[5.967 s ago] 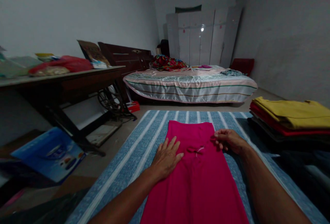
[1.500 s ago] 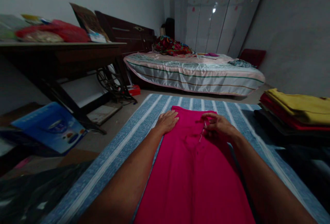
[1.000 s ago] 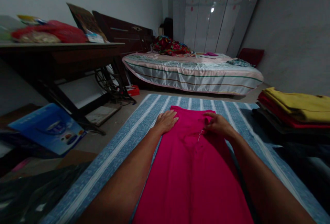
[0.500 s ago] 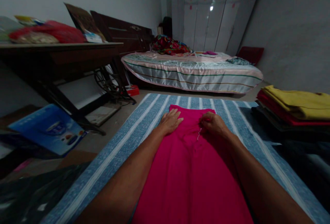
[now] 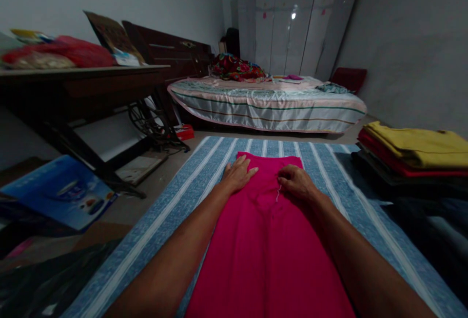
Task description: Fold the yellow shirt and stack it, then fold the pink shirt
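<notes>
Bright pink trousers lie lengthwise in front of me on a blue cloth with white stripes, their waistband at the far end. My left hand rests on the left side of the waist, fingers stretched out and flat. On the right side of the waist my right hand has its fingers curled, thumb and forefinger pinched at the fabric. A short white string hangs onto the trousers from beside those fingertips. The exact fold under them is hard to see.
To the right stands a stack of folded clothes, yellow on top, with dark garments nearer me. At left are a sewing-machine table and a blue box. A bed stands beyond the cloth.
My right hand's fingers have loosened and shifted slightly at the waist. My left hand stays flat in place. The whole view has shifted a little.
</notes>
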{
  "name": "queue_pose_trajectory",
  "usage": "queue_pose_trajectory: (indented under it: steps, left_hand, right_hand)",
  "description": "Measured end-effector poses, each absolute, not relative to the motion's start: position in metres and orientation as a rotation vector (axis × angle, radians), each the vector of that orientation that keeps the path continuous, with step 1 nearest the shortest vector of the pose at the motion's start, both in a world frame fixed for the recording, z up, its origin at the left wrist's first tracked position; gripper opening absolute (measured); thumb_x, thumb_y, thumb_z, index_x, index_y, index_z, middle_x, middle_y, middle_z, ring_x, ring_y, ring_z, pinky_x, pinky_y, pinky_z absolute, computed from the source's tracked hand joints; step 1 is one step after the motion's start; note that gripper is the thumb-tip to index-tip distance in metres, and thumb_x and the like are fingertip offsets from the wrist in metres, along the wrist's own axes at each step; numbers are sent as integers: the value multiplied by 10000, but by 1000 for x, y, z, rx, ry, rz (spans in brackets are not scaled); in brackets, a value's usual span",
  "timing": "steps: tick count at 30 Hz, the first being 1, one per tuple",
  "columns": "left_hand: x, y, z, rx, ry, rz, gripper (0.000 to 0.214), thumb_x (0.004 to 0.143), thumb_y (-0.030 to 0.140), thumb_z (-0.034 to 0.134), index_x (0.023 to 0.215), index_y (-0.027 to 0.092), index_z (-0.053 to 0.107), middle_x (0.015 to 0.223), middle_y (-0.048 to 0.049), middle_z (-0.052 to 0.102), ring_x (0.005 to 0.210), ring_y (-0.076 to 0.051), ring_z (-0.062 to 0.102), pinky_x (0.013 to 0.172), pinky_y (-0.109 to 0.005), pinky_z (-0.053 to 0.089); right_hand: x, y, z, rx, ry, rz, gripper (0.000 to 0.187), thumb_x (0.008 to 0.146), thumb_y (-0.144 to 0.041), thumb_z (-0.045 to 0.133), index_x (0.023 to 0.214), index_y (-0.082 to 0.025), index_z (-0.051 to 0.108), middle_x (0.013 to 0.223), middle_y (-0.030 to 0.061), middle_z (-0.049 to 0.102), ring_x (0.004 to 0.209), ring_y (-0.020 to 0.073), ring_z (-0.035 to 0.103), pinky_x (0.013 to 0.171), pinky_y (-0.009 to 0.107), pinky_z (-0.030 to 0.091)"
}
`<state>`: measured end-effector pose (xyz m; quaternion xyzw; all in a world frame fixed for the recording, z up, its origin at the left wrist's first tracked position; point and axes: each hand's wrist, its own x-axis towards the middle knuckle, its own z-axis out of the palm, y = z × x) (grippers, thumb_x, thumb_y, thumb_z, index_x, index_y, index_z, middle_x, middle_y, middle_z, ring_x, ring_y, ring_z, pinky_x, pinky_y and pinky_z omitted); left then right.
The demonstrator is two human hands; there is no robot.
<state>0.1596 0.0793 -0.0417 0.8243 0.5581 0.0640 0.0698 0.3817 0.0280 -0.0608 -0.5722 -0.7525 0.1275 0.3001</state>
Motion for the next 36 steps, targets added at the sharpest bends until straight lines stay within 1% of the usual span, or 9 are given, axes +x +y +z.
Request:
queue_pose_trajectory:
  steps: [3, 9, 14, 19, 22, 25, 28, 31, 36]
  left_hand:
    - [165, 87, -38, 2464, 1724, 139, 562, 955, 507, 282, 1381, 162, 404, 1548, -155, 267, 1438, -258, 218, 1133, -494, 202]
    - [168, 99, -42, 2405, 1776, 9, 665, 921, 593, 273, 1437, 177, 324, 1580, -144, 168, 1456, -280, 139, 1133, -540, 138]
    - [164, 106, -49, 2485, 1756, 49, 675, 899, 604, 328, 1420, 175, 340, 1569, -139, 214, 1449, -292, 153, 1122, -523, 180]
    - [166, 104, -38, 2536, 1755, 40, 605, 901, 548, 389, 1361, 155, 410, 1526, -153, 304, 1409, -293, 256, 1090, -498, 262]
    - [174, 85, -24, 2659, 1765, 145, 442, 904, 429, 441, 1215, 130, 539, 1362, -169, 500, 1270, -290, 442, 1022, -435, 351]
    - [185, 54, -10, 2754, 1565, 253, 289, 896, 331, 453, 1008, 138, 636, 1042, -118, 651, 1000, -232, 588, 872, -326, 424]
    - [193, 20, 1, 2715, 1311, 232, 206, 853, 284, 495, 834, 170, 666, 836, -61, 656, 821, -196, 598, 739, -288, 415]
    - [196, -6, 8, 2633, 1078, 236, 164, 819, 244, 524, 802, 181, 674, 783, -33, 644, 733, -166, 582, 668, -267, 380]
    - [199, -25, 14, 2585, 1127, 238, 174, 813, 316, 568, 723, 192, 651, 693, -17, 618, 618, -152, 535, 577, -267, 307]
  right_hand:
    - [382, 30, -63, -1544, -1991, 341, 189, 769, -220, 548, 869, -171, 702, 837, 46, 666, 760, 168, 589, 664, 251, 412]
    - [384, 31, -61, -1550, -1998, 345, 171, 761, -207, 536, 806, -193, 700, 866, 48, 681, 816, 181, 605, 715, 255, 424]
    - [384, 31, -61, -1565, -1991, 356, 180, 764, -201, 521, 808, -192, 695, 848, 48, 680, 797, 178, 610, 703, 252, 422]
    - [384, 32, -63, -1572, -1947, 339, 201, 758, -185, 525, 856, -191, 701, 881, 52, 699, 821, 184, 620, 703, 244, 426]
    - [386, 34, -63, -1569, -1911, 356, 230, 748, -178, 542, 907, -204, 707, 913, 39, 710, 853, 183, 622, 721, 234, 433]
    - [388, 34, -64, -1561, -1882, 388, 265, 736, -179, 560, 951, -202, 711, 935, 38, 713, 869, 190, 623, 731, 240, 441]
    - [390, 35, -65, -1552, -1870, 408, 251, 721, -167, 561, 912, -202, 720, 881, 32, 714, 835, 185, 622, 723, 240, 442]
    - [390, 35, -65, -1546, -1855, 423, 222, 718, -158, 560, 861, -208, 723, 841, 24, 711, 805, 177, 622, 707, 234, 438]
    - [391, 37, -65, -1531, -1871, 417, 204, 722, -156, 569, 852, -204, 720, 913, 33, 711, 859, 185, 618, 742, 241, 440]
